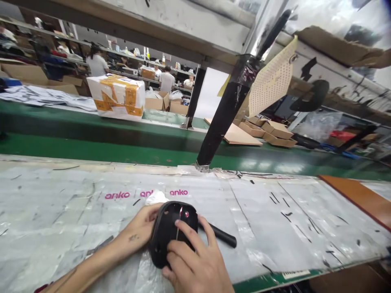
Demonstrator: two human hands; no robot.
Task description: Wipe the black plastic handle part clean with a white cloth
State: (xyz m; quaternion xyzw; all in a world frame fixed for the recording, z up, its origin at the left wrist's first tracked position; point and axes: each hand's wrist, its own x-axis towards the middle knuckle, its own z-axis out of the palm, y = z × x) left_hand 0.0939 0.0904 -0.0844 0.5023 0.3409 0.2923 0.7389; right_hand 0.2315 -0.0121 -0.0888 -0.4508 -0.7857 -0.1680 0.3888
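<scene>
We have a rounded black housing (166, 230) in front of us on the near part of the tabletop (214, 197), and we take it as the centre of our clock, with twelve pointing away from us. A small reddish mark (186, 214) sits near one o'clock on its glossy face.

Our left hand (152, 217) comes in from eight o'clock and grasps the housing's left edge. Our right hand (195, 252), from five o'clock, lies over the face with fingers bent and touching it, one of them near the right edge; whether it truly grips or only presses, we cannot tell. We judge the step in hand to be close work on that face, the left steadying while the right feels or presses. A next move would call for keeping the left hold firm, so that the housing does not turn under the fingers.

A dark tube (227, 238) reaches out between three and four o'clock; its join, if any, is hidden. A crumpled white wad (156, 197) lies just beside the housing at eleven, near pink lettering (117, 195) on the sheeting. Black scraps (287, 217) are scattered around three, with a brown board (360, 201) beyond them. Farther off, a black-wrapped post (218, 114) leans at one, and a taped white carton (117, 97) stands at eleven, past the green strip (61, 146).
</scene>
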